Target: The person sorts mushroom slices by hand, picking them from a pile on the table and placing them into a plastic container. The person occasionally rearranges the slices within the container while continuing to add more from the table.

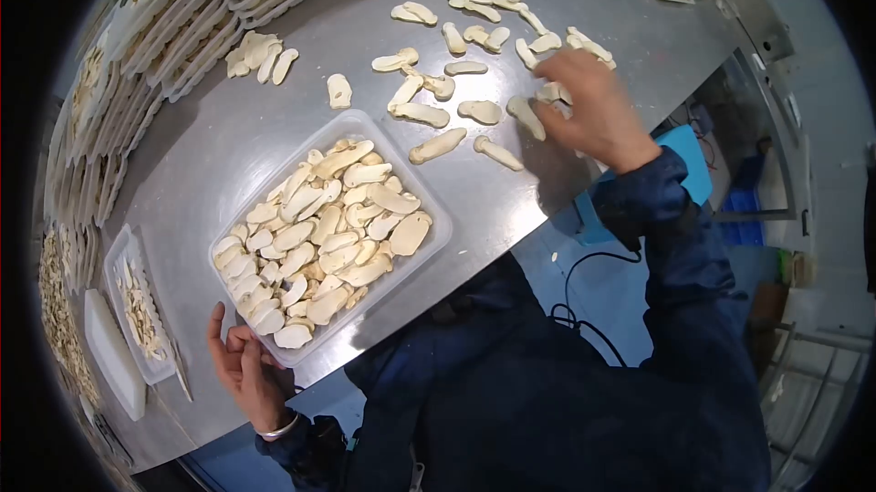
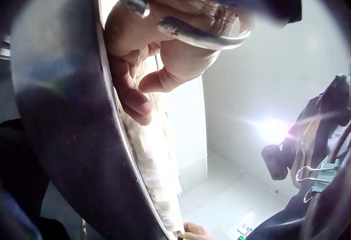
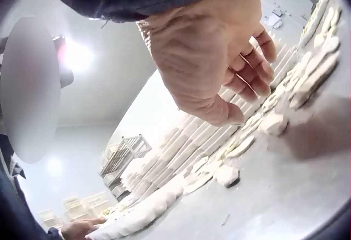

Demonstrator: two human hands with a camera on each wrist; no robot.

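A clear plastic tray (image 1: 438, 235) heaped with pale mushroom slices (image 1: 339, 229) stands near the front edge of the steel table. At its near left corner is my left hand (image 1: 248, 378), with a silver bracelet at the wrist. Its fingers are loosely bent, right at the tray's side. Out to the right, my right hand (image 1: 595, 109) is over loose mushroom slices (image 1: 480, 111) scattered on the table. The right wrist view shows nothing in that right hand (image 3: 205, 59), its fingers apart and slightly bent. Some slices are hidden beneath it.
Tall stacks of filled white trays (image 1: 173, 26) line the table's far left. A smaller tray (image 1: 137, 309) of scraps and a white slab (image 1: 114, 355) lie at the left. A small pile of slices (image 1: 262, 56) sits behind the big tray. A blue stool (image 1: 686, 163) stands beyond the right edge.
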